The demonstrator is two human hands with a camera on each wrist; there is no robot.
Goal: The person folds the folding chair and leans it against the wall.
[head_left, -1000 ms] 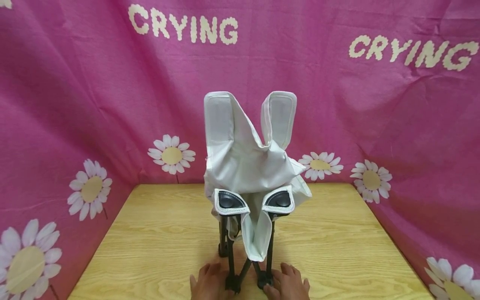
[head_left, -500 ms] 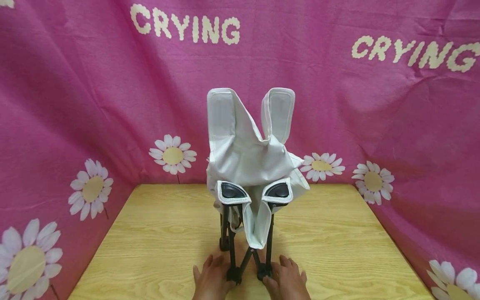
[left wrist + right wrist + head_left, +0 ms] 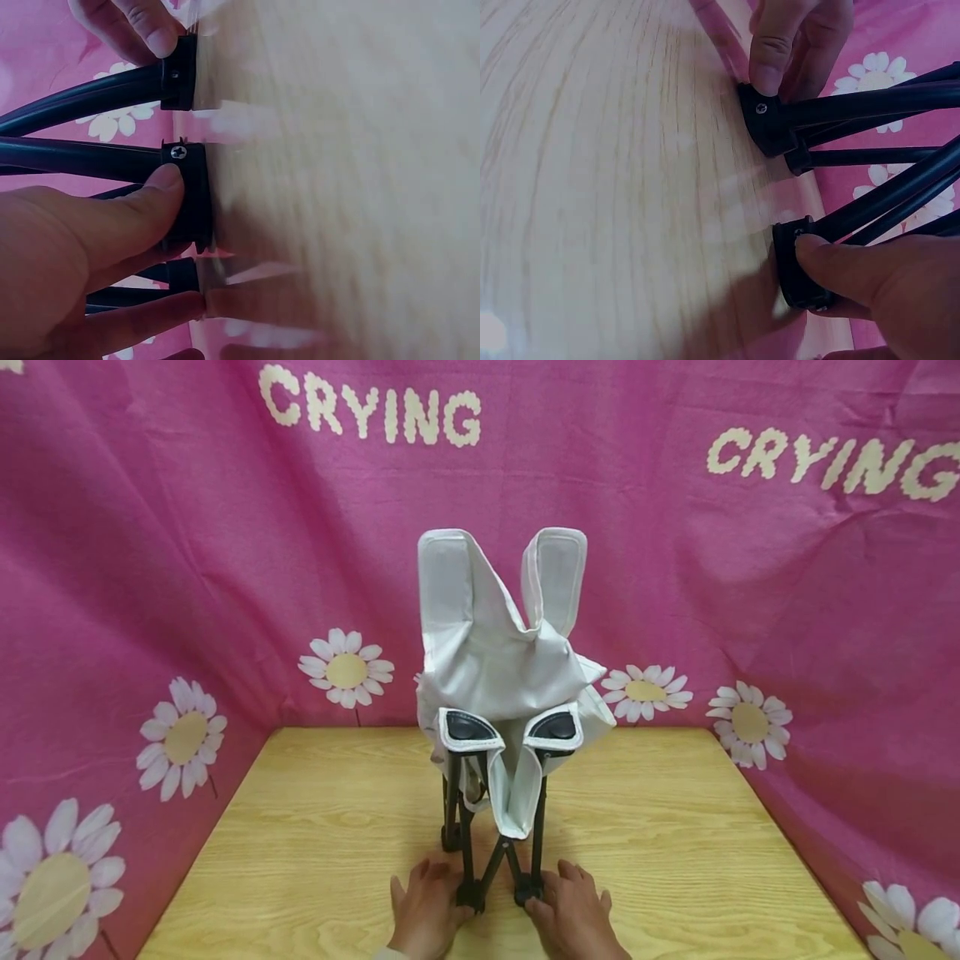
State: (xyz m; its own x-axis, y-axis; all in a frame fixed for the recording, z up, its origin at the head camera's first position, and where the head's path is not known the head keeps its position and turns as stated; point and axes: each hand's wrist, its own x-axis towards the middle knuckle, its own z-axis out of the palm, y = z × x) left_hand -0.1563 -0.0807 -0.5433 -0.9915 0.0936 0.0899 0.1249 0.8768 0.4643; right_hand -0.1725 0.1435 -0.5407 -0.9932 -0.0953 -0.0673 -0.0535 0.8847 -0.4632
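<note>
A partly folded camping chair with white fabric (image 3: pixel 495 672) and thin black legs stands upright on the wooden table. Two flaps of its fabric stick up at the top, and black corner patches face me. My left hand (image 3: pixel 429 906) grips the near left foot (image 3: pixel 187 202), with the thumb on its front below a screw and the fingers behind it. On the other side, my right hand (image 3: pixel 573 906) holds the near right foot (image 3: pixel 799 262) between thumb and fingers. The rear legs are partly hidden behind the fabric.
Around the chair lies the light wooden tabletop (image 3: pixel 315 827). A pink cloth (image 3: pixel 637 568) printed with daisies and lettering hangs behind the table and along both sides.
The chair has slid a little away from me across the table, feet and fabric together. Both hands have moved forward with its near feet.
</note>
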